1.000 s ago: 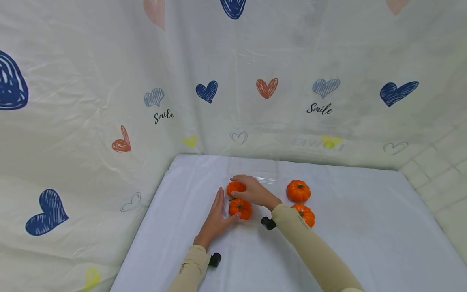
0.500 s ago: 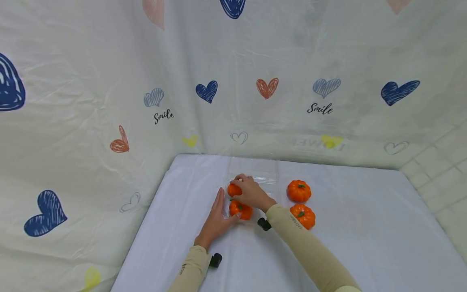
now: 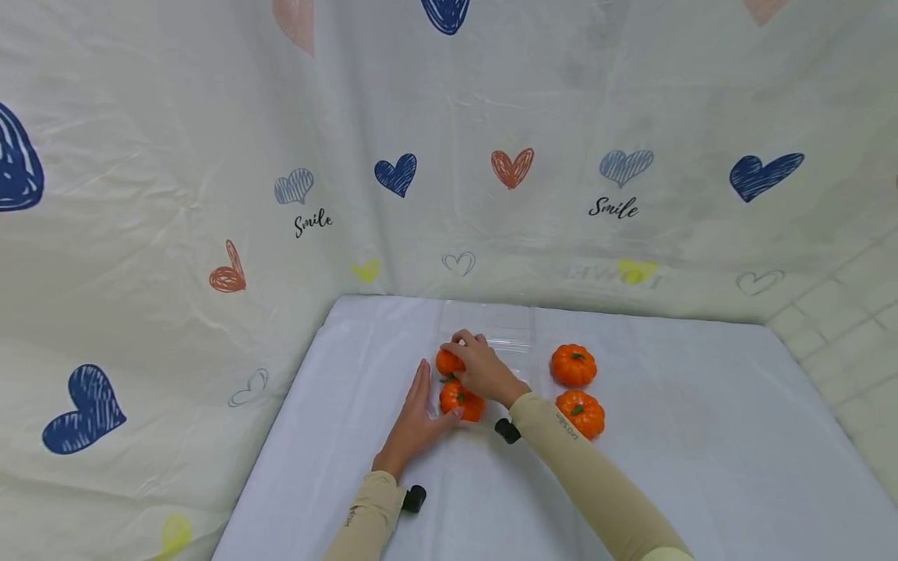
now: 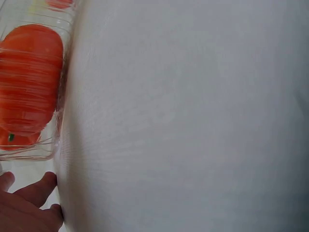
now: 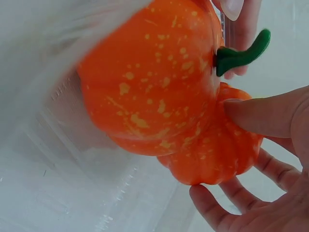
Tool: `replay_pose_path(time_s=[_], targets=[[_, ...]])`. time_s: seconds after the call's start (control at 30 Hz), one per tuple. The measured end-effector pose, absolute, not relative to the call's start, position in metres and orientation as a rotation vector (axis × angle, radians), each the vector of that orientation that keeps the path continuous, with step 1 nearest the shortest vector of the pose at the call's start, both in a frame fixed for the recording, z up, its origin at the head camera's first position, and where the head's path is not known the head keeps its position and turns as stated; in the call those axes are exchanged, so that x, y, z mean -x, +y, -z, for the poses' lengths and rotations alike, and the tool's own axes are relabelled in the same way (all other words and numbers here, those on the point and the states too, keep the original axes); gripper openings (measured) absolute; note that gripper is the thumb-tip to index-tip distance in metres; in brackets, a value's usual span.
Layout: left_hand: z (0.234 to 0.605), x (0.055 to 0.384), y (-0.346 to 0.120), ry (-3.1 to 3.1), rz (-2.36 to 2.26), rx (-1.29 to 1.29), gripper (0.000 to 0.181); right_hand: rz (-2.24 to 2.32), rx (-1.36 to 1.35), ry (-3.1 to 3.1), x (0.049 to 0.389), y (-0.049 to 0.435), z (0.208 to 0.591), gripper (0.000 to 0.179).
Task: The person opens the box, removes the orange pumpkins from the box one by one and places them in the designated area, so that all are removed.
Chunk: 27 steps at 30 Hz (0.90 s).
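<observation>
A clear plastic box (image 4: 54,153) holds two orange toy pumpkins with green stems. My right hand (image 3: 489,374) grips the rear pumpkin (image 3: 447,361), thumb on its near side and fingers around the far side. In the right wrist view this rear pumpkin (image 5: 207,157) appears beyond the speckled front pumpkin (image 5: 149,82). My left hand (image 3: 415,428) lies along the box's left side with fingers extended, its thumb by the front pumpkin. Fingertips (image 4: 41,188) show close to the box corner in the left wrist view.
The box's transparent lid (image 3: 484,321) lies folded back toward the curtain (image 3: 561,101). Two more pumpkins sit on the white table right of the box, a far one (image 3: 573,365) and a near one (image 3: 581,414) beside my right sleeve (image 3: 589,475).
My right hand has shifted slightly left, its fingers more bent over the rear pumpkin. The sleeve now covers less of the near right pumpkin. The left hand has stayed put.
</observation>
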<state>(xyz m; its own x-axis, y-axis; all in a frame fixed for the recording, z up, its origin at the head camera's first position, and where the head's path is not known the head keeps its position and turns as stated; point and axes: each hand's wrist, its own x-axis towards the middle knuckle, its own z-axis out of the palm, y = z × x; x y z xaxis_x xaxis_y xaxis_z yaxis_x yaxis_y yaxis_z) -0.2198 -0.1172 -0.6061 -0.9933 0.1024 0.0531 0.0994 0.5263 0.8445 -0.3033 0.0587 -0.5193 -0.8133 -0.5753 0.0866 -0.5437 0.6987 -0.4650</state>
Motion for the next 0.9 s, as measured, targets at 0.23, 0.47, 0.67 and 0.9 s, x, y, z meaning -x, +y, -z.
replay_pose_path(time_s=[0.23,0.47,0.67,0.9], targets=[[0.608,0.221,-0.118,2.735,-1.53,-0.196,0.117,0.892,0.949,2.789,0.302,0.063,0.511,0.046],[0.608,0.221,-0.117,2.752,-1.514,-0.192,0.117,0.975,0.948,2.797,0.302,0.066,0.507,0.047],[0.607,0.221,-0.117,2.752,-1.516,-0.175,0.118,1.056,0.994,2.819,0.301,0.07,0.503,0.047],[0.609,0.22,-0.116,2.752,-1.492,-0.139,0.119,1.179,0.928,2.809,0.298,0.081,0.5,0.049]])
